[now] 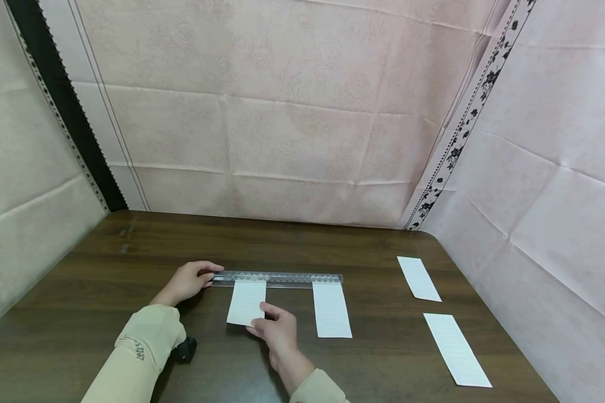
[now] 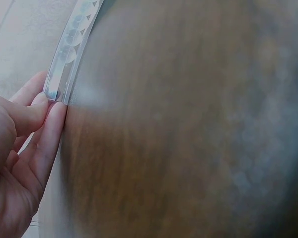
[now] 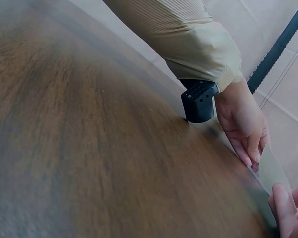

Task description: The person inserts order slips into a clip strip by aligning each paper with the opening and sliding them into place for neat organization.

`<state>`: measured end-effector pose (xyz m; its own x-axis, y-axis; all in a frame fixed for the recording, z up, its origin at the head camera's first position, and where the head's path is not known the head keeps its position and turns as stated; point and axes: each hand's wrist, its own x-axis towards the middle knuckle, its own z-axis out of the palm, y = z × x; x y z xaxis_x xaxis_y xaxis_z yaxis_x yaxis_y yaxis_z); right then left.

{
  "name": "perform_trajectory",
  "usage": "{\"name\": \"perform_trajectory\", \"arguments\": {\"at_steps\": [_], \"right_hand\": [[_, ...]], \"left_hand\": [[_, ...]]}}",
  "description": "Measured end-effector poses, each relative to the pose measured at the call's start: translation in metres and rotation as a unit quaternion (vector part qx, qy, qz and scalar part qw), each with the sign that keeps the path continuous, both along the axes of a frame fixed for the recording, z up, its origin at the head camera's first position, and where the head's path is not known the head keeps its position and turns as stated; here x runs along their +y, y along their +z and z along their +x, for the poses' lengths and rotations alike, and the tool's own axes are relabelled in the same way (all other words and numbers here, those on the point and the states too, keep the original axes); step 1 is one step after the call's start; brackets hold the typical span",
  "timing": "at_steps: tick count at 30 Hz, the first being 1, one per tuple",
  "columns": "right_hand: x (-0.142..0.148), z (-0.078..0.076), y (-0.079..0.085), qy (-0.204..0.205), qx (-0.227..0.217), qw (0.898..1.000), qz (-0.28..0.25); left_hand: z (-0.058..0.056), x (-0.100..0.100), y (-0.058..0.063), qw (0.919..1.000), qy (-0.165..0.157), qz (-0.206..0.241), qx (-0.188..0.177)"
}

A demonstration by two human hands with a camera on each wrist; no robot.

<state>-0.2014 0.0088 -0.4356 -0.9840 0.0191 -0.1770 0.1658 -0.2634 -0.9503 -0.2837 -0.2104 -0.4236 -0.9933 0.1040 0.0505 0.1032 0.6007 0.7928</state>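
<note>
A clear plastic ruler [image 1: 287, 278] with a row of circles along it lies crosswise on the table. My left hand [image 1: 187, 282] pinches its left end between thumb and fingers, as the left wrist view shows close up. My right hand [image 1: 279, 331] pinches the lower right corner of a white lined paper slip [image 1: 246, 301], whose lower end is a little off the table. The slip's top edge meets the ruler, where circles show against white. A second lined slip [image 1: 331, 309] lies flat, its top also at the ruler, to the right of my right hand.
Two more white slips, a shorter one [image 1: 418, 278] and a longer one [image 1: 457, 350], lie near the right edge of the brown wooden table [image 1: 373, 369]. Pale cloth [image 1: 292, 134] hangs behind and at both sides. A black wrist camera [image 1: 185, 350] sits under the left sleeve.
</note>
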Motion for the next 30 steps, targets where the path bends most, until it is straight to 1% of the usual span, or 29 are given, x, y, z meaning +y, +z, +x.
{"name": "perform_trajectory", "arguments": {"at_steps": [10,30], "right_hand": [[0.004,-0.001,0.002,0.003,-0.004,1.000,0.001],[0.012,-0.002,0.002,0.000,-0.006,1.000,0.017]], "left_hand": [[-0.001,0.001,0.000,0.9999,0.008,0.001,-0.009],[-0.001,-0.001,-0.001,1.0000,0.003,-0.001,-0.006]]}}
